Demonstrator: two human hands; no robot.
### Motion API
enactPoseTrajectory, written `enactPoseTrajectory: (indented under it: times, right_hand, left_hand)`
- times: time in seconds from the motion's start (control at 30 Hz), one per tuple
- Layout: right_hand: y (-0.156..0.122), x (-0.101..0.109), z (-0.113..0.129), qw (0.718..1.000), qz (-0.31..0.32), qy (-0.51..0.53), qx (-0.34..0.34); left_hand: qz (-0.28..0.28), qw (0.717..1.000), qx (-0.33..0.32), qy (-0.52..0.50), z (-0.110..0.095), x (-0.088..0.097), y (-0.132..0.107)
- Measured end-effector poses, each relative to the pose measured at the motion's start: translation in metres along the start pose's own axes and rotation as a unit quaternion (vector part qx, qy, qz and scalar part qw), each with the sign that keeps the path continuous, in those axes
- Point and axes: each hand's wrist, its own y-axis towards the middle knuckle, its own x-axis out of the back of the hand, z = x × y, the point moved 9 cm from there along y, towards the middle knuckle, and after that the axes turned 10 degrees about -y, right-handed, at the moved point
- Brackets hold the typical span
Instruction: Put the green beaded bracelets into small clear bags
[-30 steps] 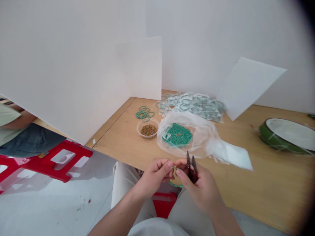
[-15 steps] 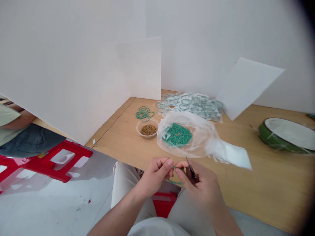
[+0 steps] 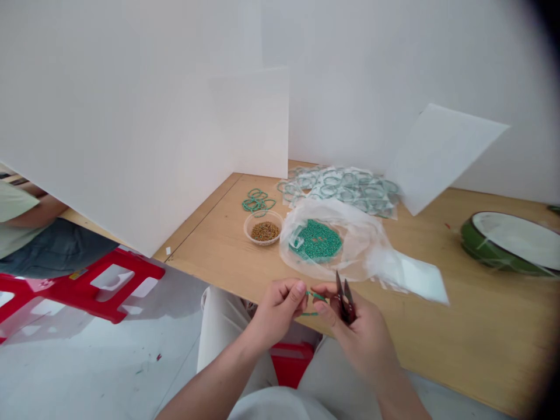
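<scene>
Scissors show two parted blades now; half a second ago they looked like one thin blade. They sit in the right hand, fingers curled round, thumb and forefinger also at the strand. Left hand pinches the strand's other end, over the table edge. Strand: small green beads, more of it showing between the fingertips than before. Crinkly clear bag holds loose green beads; round plastic tub beside it holds brownish-gold beads.
</scene>
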Motion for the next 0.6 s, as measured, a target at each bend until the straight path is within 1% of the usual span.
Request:
enactPoseTrajectory:
  times: [0.1, 0.2, 0.27, 0.37, 0.43, 0.53, 0.6]
  right_hand:
    - [0.0, 0.0, 0.003, 1.0, -0.017, 0.01, -0.007]
    - [0.0, -0.004, 0.007, 1.0, -0.004, 0.014, -0.005]
    - [0.0, -0.005, 0.009, 1.0, 0.0, 0.011, 0.001]
    - [0.001, -0.002, 0.013, 1.0, -0.012, 0.005, 0.017]
    - [0.002, 0.0, 0.016, 0.999, -0.017, -0.004, 0.028]
    - [0.007, 0.003, 0.016, 0.999, -0.005, -0.022, 0.033]
    - [0.01, 0.007, 0.015, 0.999, -0.006, -0.033, 0.034]
  left_hand:
    - [-0.002, 0.999, -0.031, 0.045, -0.008, -0.002, -0.002]
    - [-0.006, 0.996, -0.048, 0.069, -0.012, -0.001, -0.003]
    - [-0.008, 0.998, -0.04, 0.054, -0.011, -0.001, -0.003]
    - [0.003, 1.0, -0.018, 0.018, -0.008, -0.002, -0.003]
    - [0.012, 1.0, -0.011, 0.013, -0.009, -0.003, -0.003]
    - [0.026, 1.0, -0.007, 0.014, -0.013, -0.003, -0.003]
    - [0.037, 0.999, 0.008, -0.016, -0.012, -0.003, -0.002]
